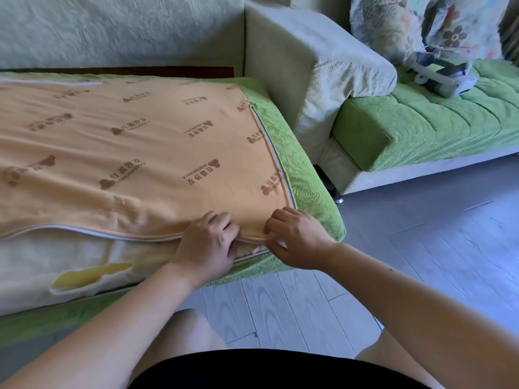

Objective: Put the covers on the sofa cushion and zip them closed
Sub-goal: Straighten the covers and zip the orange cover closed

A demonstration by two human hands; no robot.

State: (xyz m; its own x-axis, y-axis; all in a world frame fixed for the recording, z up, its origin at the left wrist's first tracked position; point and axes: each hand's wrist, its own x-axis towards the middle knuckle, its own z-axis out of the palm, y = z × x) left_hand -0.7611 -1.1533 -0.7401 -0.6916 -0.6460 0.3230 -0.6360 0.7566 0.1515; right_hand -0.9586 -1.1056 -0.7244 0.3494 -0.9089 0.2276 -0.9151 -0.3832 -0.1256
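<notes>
Both hands work the near right corner of the half-zipped cover.

The sofa cushion (84,276) lies on the sofa (112,29), inside an orange and green cover (157,153). Its zipper (276,161) is closed along the right edge but gapes along the near edge to the left, where the pale cushion shows. The left hand (207,242) rests at the gap with its fingers (224,220) curled round the cover's orange edge. The right hand (295,240), just beside it at the corner, pinches the same edge. Whether it holds the zipper's pull cannot be told. The grey floor (421,262) lies to the right.
</notes>
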